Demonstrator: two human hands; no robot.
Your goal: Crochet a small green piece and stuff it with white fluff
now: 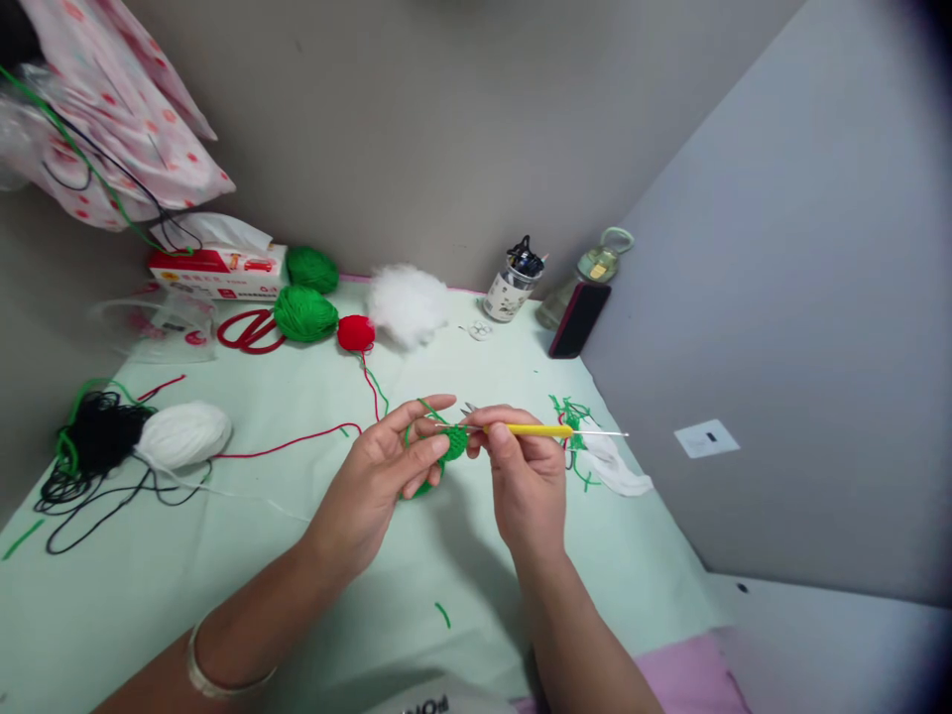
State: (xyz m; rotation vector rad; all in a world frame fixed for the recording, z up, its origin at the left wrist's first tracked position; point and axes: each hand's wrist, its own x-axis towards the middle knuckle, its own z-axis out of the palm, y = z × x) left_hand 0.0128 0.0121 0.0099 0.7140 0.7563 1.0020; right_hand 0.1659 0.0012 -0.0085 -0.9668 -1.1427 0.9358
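My left hand [387, 466] holds a small green crocheted piece [450, 445] over the pale green table cover [223, 585]; green yarn runs over its extended forefinger. My right hand [521, 476] pinches a yellow-handled crochet hook [542, 430] lying level, its metal end sticking out to the right and its working end at the green piece. Both hands meet at the table's middle, fingers curled around what they hold.
Green yarn balls [304, 312], a red ball [356, 333], white stuffing [408, 302], red scissors [249, 330] and a tissue box [215, 270] sit at the back. White [182, 434] and black yarn [100, 436] lie left. A jar [512, 288], phone [579, 319] and bottle [595, 268] stand by the right wall.
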